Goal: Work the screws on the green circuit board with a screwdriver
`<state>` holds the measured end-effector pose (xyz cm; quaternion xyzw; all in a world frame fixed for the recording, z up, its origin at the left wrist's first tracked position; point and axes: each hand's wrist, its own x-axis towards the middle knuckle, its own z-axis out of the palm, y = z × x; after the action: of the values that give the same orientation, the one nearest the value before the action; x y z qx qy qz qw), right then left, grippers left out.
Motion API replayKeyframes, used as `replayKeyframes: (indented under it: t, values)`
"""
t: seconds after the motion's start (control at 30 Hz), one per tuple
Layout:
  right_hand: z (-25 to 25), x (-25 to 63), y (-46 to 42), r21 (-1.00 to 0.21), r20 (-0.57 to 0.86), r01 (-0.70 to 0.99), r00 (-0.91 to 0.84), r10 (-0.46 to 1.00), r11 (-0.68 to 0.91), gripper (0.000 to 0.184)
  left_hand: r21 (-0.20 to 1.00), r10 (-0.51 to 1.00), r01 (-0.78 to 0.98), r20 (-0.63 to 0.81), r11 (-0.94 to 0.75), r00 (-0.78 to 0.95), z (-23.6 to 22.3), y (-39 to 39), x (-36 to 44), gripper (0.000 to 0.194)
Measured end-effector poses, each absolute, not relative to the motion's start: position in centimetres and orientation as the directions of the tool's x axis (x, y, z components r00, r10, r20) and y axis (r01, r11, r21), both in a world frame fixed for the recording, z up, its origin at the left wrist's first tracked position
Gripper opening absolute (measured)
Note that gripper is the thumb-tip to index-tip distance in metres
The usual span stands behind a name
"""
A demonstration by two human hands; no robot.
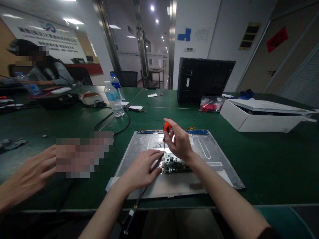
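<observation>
A flat metal display panel (211,152) lies face down on the green table in front of me. A small green circuit board (171,166) sits on its back near the middle. My right hand (179,142) is closed round an orange-handled screwdriver (166,127), held upright with its tip down at the board's left edge. My left hand (141,169) rests on the panel just left of the board, fingers curled, fingertips close to the screwdriver tip. Whether it pinches anything is hidden.
Another person's hand (30,172) reaches in at the left. Two water bottles (114,99) and a black cable (112,122) lie behind the panel. An open white box (261,116) stands right, a black monitor shell (204,79) at the back. A seated person is far left.
</observation>
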<state>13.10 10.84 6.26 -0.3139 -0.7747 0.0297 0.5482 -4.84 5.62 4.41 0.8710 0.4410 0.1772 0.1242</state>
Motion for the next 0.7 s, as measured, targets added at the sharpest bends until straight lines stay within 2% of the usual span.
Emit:
replayKeyframes:
  t: [0.53, 0.7]
  values:
    - [5.83, 13.01, 11.25, -0.356, 0.847, 0.481, -0.196, 0.494, 0.801, 0.036, 0.365, 0.807, 0.721, 0.203, -0.589, 0.555, 4.06, 5.81, -4.95, 0.044]
    - [6.11, 13.12, 11.13, -0.391, 0.822, 0.456, -0.218, 0.526, 0.800, 0.038, 0.363, 0.808, 0.724, 0.206, -0.587, 0.551, 4.16, 5.73, -4.94, 0.043]
